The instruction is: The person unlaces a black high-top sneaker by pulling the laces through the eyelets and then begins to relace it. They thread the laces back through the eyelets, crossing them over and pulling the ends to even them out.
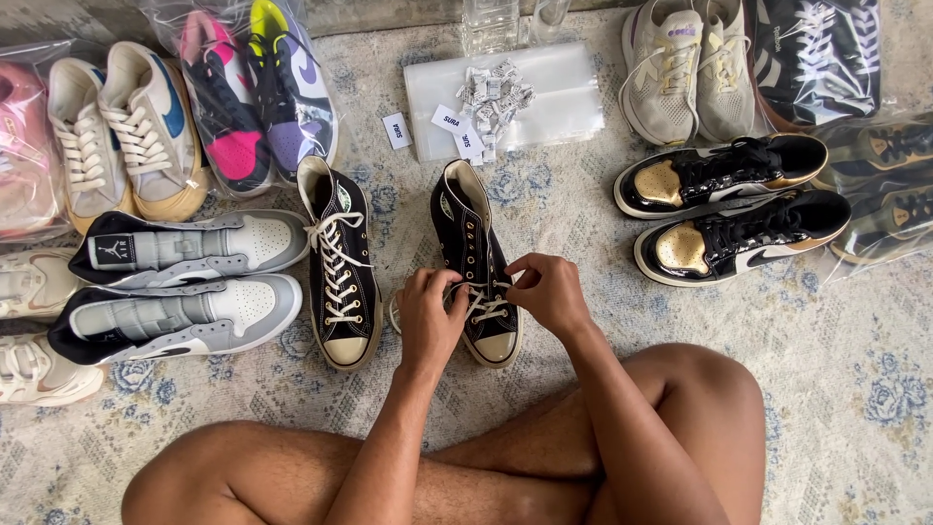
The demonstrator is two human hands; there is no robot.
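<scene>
Head view: left hand (431, 316) and right hand (547, 292) both pinch white laces (483, 307) of black canvas high-top sneaker (476, 262) on patterned rug (836, 360), beside its matching sneaker (338, 262). Risk: uneven pulling could slip a lace from its eyelet.

Matt black canvas sneaker (473, 255), cotton-looking laces (486, 307); glossy black-gold shoes (719, 175); woven rug (836, 331).

Two black high-tops (340, 267) (476, 262), two grey-white high-tops (190, 248) (175, 321), two black-gold sneakers (719, 175) (743, 238) plus two more bagged (889, 185), two cream sneakers (121, 136), two beige runners (685, 68), one bagged colourful pair (258, 92), one flat plastic bag (554, 92).
</scene>
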